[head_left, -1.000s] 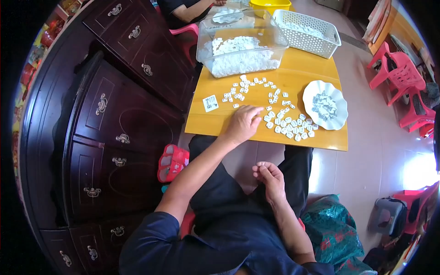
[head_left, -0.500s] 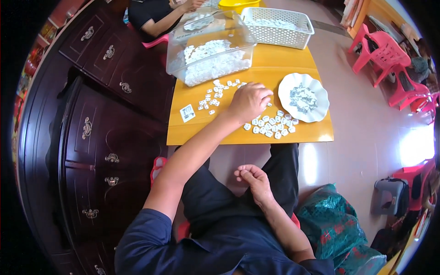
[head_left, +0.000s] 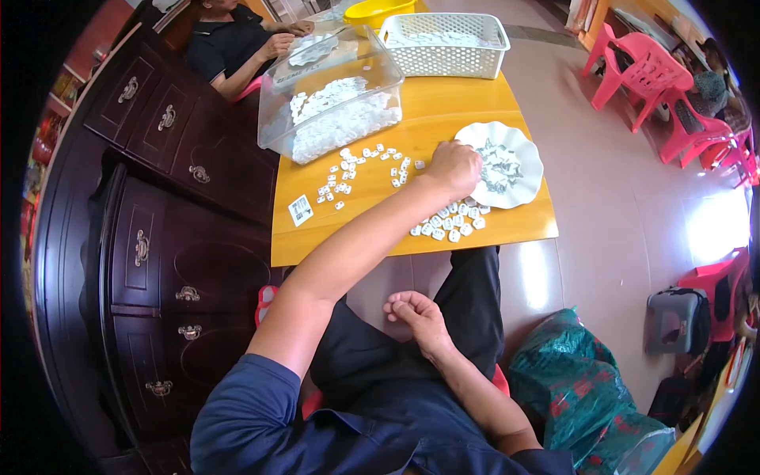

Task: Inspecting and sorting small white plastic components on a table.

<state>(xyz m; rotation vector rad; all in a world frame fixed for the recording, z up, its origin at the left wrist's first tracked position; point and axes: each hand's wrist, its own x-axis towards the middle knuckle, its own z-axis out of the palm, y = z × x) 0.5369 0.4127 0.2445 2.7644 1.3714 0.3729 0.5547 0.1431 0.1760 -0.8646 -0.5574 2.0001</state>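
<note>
Head view, scalloped white plate (head_left: 530,176), grey-white pieces (head_left: 500,166), left hand (head_left: 457,169) with unclear grip, right hand (head_left: 416,314) closed

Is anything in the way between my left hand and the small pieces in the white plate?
Nothing visible: your left hand is at the left rim of the white plate, close beside the small pieces. The hand hides part of the rim.

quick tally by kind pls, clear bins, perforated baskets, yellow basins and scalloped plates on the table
clear bin: 1
white perforated basket: 1
yellow basin: 1
scalloped white plates: 2, one near and one at the far end
total: 5
</note>
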